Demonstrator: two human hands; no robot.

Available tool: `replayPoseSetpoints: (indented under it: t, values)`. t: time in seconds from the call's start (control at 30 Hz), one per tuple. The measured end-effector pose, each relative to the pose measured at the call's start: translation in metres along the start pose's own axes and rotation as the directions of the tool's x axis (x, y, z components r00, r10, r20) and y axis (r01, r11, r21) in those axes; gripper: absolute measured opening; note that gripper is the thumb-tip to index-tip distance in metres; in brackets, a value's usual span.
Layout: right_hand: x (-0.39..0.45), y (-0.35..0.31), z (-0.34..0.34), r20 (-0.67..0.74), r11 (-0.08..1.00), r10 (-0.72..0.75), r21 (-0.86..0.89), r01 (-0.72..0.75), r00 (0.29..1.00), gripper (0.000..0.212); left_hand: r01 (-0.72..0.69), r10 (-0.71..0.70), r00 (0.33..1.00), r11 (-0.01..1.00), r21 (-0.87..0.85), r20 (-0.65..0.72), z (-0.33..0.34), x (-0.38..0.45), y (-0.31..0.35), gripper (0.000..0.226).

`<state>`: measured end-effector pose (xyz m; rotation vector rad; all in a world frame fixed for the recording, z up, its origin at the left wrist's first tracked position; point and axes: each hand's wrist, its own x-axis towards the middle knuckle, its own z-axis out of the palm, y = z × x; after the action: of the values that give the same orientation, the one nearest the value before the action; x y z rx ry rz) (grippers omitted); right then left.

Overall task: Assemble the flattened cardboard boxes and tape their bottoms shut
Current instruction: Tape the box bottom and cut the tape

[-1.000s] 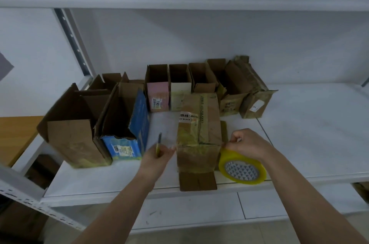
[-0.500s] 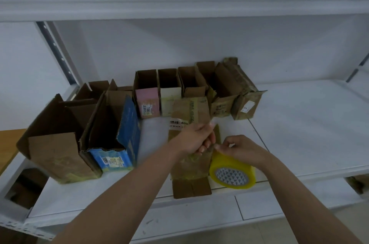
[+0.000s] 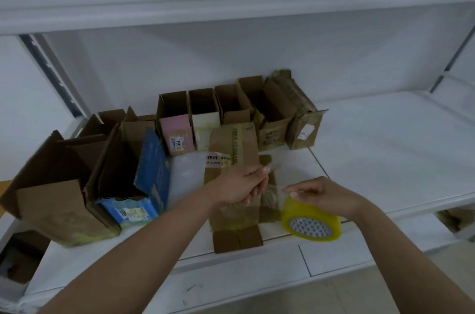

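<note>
While I looked down through the head camera, my left hand (image 3: 240, 186) lay over the middle of the long brown cardboard box (image 3: 232, 180) that rested on its side on the white shelf (image 3: 385, 149), its near-end flaps pointing toward me at the shelf's front edge. That hand's grip was curled, the fingers pinching the free end of a clear strip of tape (image 3: 273, 191) against the box's upper face. My right hand (image 3: 321, 194) sat just right of the box, its grip closed on the yellow roll of packing tape (image 3: 312, 221), thumb and fingers bent over the top of the roll, which stood tilted at the shelf's front edge. The strip ran taut between the two hands.

To the left stood a large plain brown open carton (image 3: 51, 190) and, touching it, a brown carton with blue printed sides (image 3: 144, 180), both with their open tops upward. Behind the box, along the back wall, a row of smaller open boxes stood upright side by side: a pink-faced one (image 3: 176, 133), a cream-faced one (image 3: 205, 131), and several brown ones (image 3: 272, 123), the last of which leaned to the right.
</note>
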<state>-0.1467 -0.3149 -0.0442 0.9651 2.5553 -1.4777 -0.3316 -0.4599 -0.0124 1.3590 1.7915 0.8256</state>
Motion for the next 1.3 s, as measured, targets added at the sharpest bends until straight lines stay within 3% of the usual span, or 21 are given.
replayPoseSetpoints:
  t: [0.1,0.2,0.33,0.5,0.6,0.67,0.73,0.83,0.9,1.0,1.1,1.2,1.3]
  values:
    - [-0.007,0.005,-0.004,-0.03,0.994,0.036,0.105,-0.033,0.999,0.019,-0.019,-0.031,0.986,0.954,0.298,0.162,-0.007,0.001,0.013,0.043]
    - [-0.008,0.002,-0.003,-0.116,0.999,0.031,0.033,-0.027,0.993,0.021,-0.025,-0.094,0.972,0.871,0.491,0.217,-0.01,0.006,0.026,0.045]
    - [-0.012,-0.002,-0.001,-0.178,0.989,0.021,-0.139,-0.046,0.984,0.035,-0.004,-0.188,0.96,0.732,0.681,0.206,0.001,0.015,0.04,0.045]
    - [-0.02,-0.007,0.005,-0.254,0.98,0.02,-0.186,-0.069,0.967,0.027,0.001,-0.203,0.971,0.533,0.846,0.127,0.016,0.023,0.04,0.043]
    - [-0.024,-0.001,0.006,-0.242,0.998,0.065,0.004,-0.066,0.968,0.022,-0.018,-0.183,0.972,0.573,0.819,0.149,0.011,0.02,0.04,0.047]
    - [-0.03,0.005,0.007,-0.228,0.971,0.142,0.222,-0.091,0.963,0.017,-0.023,-0.174,0.969,0.64,0.768,0.174,0.005,0.015,0.039,0.046]
    - [-0.036,0.015,0.009,-0.223,0.934,0.222,0.326,-0.142,0.949,0.014,-0.014,-0.163,0.966,0.743,0.67,0.201,-0.003,0.008,0.036,0.046]
    - [-0.041,0.032,0.014,-0.244,0.913,0.274,0.37,-0.172,0.93,0.012,0.05,-0.127,0.969,0.939,0.34,0.21,-0.017,0.0,0.026,0.043]
    - [-0.043,0.037,0.014,-0.262,0.902,0.287,0.397,-0.168,0.921,0.013,0.102,-0.112,0.992,0.982,0.158,0.059,-0.023,0.0,0.021,0.039]
    - [-0.043,0.035,0.012,-0.27,0.896,0.281,0.417,-0.151,0.921,0.012,0.137,-0.068,0.968,0.95,0.281,-0.24,-0.014,0.006,0.023,0.029]
    - [-0.039,0.032,0.011,-0.272,0.898,0.263,0.419,-0.132,0.926,0.013,0.2,-0.084,0.961,0.868,0.455,-0.263,0.011,0.014,0.027,0.023]
    - [-0.034,0.033,0.012,-0.288,0.908,0.249,0.402,-0.12,0.925,0.016,0.273,-0.067,0.945,0.7,0.66,-0.32,0.032,0.022,0.022,0.028]
    - [-0.031,0.032,0.013,-0.32,0.919,0.227,0.384,-0.093,0.92,0.018,0.281,-0.041,0.935,0.695,0.662,-0.353,0.037,0.025,0.02,0.031]
